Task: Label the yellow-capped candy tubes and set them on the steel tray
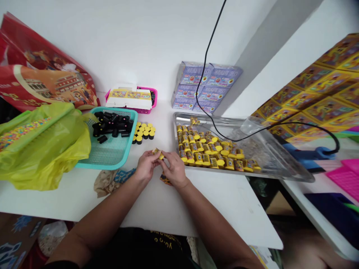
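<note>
My left hand [146,165] and my right hand [174,168] meet over the white table, fingertips pinched on one small yellow container with a printed wrapper [159,154]. Fingers cover part of it. Under my right wrist lies an orange and dark printed piece [165,179], partly hidden. To the right, a metal tray [283,158] bears rows of similar yellow wrapped containers [206,160]. Behind my left hand stand several small black containers with yellow tops [144,131]. Farther left, a teal basket [113,151] has loose black pieces [114,123] in it.
Crumpled brown paper [105,183] lies by my left forearm. A yellow-green bag [67,138] and red bag [70,86] crowd the left. A pink basket [144,111] and purple boxes [207,87] stand behind. A black cable [206,56] hangs across the tray; yellow boxes [316,93] are stacked right.
</note>
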{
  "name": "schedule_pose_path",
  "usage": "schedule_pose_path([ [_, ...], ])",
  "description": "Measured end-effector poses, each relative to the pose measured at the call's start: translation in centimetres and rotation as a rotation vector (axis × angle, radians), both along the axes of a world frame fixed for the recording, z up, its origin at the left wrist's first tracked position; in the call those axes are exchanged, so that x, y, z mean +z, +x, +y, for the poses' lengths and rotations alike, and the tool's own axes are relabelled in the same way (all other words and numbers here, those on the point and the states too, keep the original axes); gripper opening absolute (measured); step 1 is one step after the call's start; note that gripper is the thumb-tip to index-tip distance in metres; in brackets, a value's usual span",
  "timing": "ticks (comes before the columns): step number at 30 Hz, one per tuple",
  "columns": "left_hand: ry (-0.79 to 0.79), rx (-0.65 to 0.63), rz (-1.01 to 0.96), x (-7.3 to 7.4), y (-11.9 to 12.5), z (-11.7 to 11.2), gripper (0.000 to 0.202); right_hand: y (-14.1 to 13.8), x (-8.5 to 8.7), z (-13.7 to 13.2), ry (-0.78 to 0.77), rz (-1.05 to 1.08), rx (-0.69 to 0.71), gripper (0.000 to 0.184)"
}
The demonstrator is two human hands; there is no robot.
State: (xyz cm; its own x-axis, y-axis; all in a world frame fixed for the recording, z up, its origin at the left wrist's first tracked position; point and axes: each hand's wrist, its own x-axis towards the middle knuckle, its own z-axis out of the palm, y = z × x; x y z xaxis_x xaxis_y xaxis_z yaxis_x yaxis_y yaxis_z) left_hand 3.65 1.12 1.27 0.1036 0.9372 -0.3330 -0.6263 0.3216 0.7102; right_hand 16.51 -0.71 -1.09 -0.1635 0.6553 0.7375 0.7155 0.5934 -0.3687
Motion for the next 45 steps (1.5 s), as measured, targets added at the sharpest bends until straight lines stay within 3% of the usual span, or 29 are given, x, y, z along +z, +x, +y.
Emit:
schedule_pose_path([
  [4,-0.014,-0.074,-0.043,-0.2,-0.3,0.3,0.034,0.2,-0.2,0.1,-0.001,0.018,0.051,0.034],
  [8,-0.035,-0.048,0.003,0.0,-0.3,0.3,0.033,0.2,-0.1,0.1,-0.030,0.050,0.055,0.030],
  [13,-0.053,-0.177,-0.055,0.2,-0.1,-0.1,0.031,0.2,0.0,0.1,-0.086,0.088,0.054,0.027],
  [19,-0.020,-0.129,-0.030,0.0,-0.5,0.4,0.031,0.3,0.3,0.0,-0.096,0.112,0.051,0.028],
  [26,-0.178,-0.186,-0.152,-0.1,-0.9,1.0,0.016,0.5,0.8,0.2,-0.178,0.229,0.177,0.024],
  [37,-0.198,-0.193,-0.162,0.0,-0.3,0.4,0.013,0.5,-0.2,0.5,-0.071,0.124,0.083,0.018],
  [45,-0.211,-0.273,-0.151,0.1,-0.3,0.5,0.019,0.8,0.2,0.5,-0.004,-0.008,-0.005,0.020],
])
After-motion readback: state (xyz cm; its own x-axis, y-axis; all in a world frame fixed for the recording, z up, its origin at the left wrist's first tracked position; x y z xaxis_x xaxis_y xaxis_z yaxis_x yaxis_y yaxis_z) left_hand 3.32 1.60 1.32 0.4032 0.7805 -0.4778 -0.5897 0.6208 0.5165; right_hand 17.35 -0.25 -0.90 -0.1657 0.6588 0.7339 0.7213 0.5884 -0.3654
